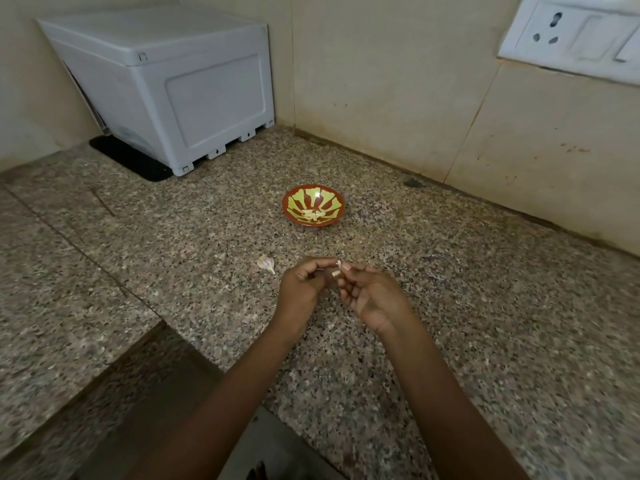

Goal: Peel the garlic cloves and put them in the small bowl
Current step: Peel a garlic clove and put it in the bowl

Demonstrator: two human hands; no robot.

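Observation:
A small red bowl with a yellow-green pattern stands on the granite counter, with a few peeled garlic cloves inside. Nearer to me, my left hand and my right hand meet above the counter. Both pinch one small garlic clove between their fingertips; most of it is hidden by the fingers. An unpeeled clove lies on the counter just left of my left hand.
A white plastic appliance sits on a black mat in the back left corner. Tiled walls close the back and right, with a socket plate at upper right. The counter's edge steps down at lower left.

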